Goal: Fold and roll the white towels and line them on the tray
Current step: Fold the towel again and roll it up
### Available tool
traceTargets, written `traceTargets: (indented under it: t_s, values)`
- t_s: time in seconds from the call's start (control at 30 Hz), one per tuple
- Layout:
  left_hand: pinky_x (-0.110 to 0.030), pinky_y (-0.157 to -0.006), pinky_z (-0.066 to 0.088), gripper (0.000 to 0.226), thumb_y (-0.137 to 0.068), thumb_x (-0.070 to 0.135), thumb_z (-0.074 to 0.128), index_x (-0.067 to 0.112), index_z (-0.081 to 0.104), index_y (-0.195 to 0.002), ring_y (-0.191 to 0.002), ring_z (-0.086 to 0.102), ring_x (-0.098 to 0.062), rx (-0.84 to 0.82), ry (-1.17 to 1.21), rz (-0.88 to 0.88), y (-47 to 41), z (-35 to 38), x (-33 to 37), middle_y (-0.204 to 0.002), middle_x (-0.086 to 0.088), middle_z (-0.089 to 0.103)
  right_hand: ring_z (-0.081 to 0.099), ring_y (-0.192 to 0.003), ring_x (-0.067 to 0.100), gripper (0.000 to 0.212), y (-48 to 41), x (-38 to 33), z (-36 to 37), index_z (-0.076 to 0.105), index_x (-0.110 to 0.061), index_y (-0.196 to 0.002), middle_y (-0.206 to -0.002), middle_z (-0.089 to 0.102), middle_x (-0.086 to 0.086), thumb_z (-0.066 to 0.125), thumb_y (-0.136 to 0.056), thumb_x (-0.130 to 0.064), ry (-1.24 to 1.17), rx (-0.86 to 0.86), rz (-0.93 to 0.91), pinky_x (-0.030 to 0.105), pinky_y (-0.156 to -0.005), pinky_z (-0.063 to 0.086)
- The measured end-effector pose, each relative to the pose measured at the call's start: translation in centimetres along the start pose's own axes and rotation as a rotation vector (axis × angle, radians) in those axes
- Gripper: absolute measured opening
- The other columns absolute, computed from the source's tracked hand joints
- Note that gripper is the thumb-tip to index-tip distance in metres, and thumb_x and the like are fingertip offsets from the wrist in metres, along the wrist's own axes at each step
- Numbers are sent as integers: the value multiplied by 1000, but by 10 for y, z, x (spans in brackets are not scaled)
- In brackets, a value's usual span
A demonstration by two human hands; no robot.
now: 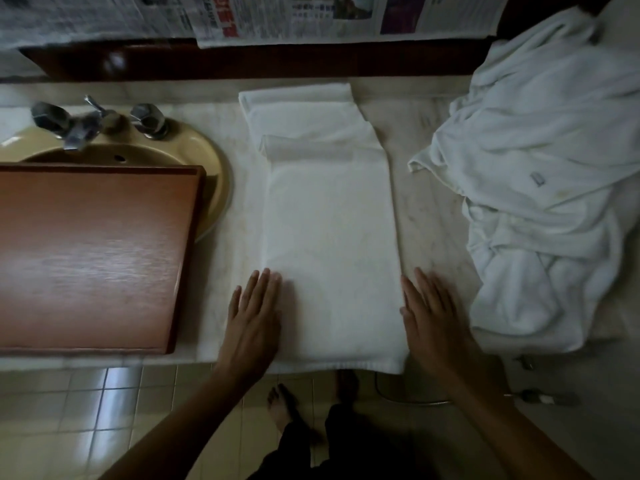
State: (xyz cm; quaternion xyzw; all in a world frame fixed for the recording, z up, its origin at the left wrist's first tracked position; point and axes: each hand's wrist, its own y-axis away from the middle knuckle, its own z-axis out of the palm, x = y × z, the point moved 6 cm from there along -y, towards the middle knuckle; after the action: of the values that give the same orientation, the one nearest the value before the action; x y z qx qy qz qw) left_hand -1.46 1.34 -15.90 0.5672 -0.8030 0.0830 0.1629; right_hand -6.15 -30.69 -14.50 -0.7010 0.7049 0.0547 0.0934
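**Towel lies lengthwise, both hands at its near end**

The folded white towel [329, 237] lies on the surface [426, 209], its long axis running straight away from the person. The left hand [254, 317] rests flat, fingers straight, on its near left corner. The right hand [433, 320], equally flat, touches its right edge. The wooden tray [93, 258], left of the towel, shows no towels. More white towels [547, 188] are heaped at the right.

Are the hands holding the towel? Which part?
Nothing is gripped. The left hand and right hand lie flat, fingers straight, along the two side edges of the folded towel, near its closest end.
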Motion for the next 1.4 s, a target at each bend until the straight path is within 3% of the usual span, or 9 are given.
traceTargets:
  t_s: [0.2, 0.33, 0.47, 0.6, 0.7, 0.9, 1.13, 1.23, 1.4]
  values:
    - [-41, -119, 33, 69, -94, 37, 56, 23, 32, -158, -148, 34, -26, -181, -45, 342, 69, 27, 55, -161, -7, 37, 25, -152, 32, 75, 56, -57, 21, 45, -20, -153, -163, 33, 9, 66, -87, -47, -108, -113, -298, 55, -119, 29]
    - [-45, -104, 47, 91, -69, -2, 69, 20, 41, -152, -135, 45, -31, -205, -155, 359, 61, 26, 36, -148, -10, 47, 36, -147, 38, 57, 63, -60, 29, 51, -14, -150, -159, 39, 15, 42, -95, -29, -49, -87, -324, 62, -112, 35]
    - [-43, -96, 52, 87, -62, -4, 78, 16, 49, -142, -123, 50, -29, -169, -239, 417, 56, 13, 32, -136, -9, 50, 51, -136, 40, 60, 61, -62, 19, 63, -8, -137, -147, 55, 18, 11, -107, -11, -17, 85, -399, 59, -104, 46]
    - [-48, -98, 52, 95, -54, -1, 77, 12, 46, -143, -126, 50, -35, -227, -385, 450, 66, 14, 28, -136, -15, 53, 53, -135, 40, 58, 68, -56, 20, 68, -6, -130, -144, 57, 19, 15, -107, -8, -3, 132, -430, 57, -107, 45]
    - [-50, -98, 51, 99, -52, 1, 78, 10, 43, -144, -125, 50, -38, -238, -432, 449, 67, 17, 29, -136, -18, 52, 53, -133, 39, 43, 75, -48, 20, 70, -5, -122, -140, 60, 18, 36, -96, -1, -34, 97, -412, 54, -108, 45]
    - [-46, -94, 53, 82, -57, 1, 75, 11, 50, -134, -119, 53, -33, -216, -310, 405, 64, 7, 36, -129, -13, 54, 64, -110, 24, 30, 71, -37, -8, 72, -10, -108, -117, 67, 6, 47, -92, -6, -266, 20, -364, 36, -93, 54]
    - [-31, -76, 51, 14, -90, 22, 55, 25, 64, -100, -92, 56, -14, -70, 44, 313, 65, -19, 20, -101, 9, 62, 63, -101, 9, 19, 53, -13, -19, 76, -19, -112, -106, 68, -15, 67, -97, -12, -481, -180, -51, 33, -91, 53]
    - [-31, -74, 54, 14, -94, 18, 69, 31, 74, -93, -88, 60, -6, -109, 187, 105, 59, -29, 5, -95, 15, 69, 62, -95, 2, 17, 45, -8, -23, 76, -24, -112, -100, 64, -24, 66, -99, -23, -553, -289, 72, 21, -87, 50]
    - [-1, -67, 40, 12, -91, 28, 77, 24, 80, -102, -80, 63, 13, -145, 369, -157, 44, -41, -8, -89, 18, 73, 66, -99, 5, 16, 33, 2, -9, 76, -26, -109, -105, 71, -14, 65, -100, -32, -573, -372, 191, 14, -81, 46]
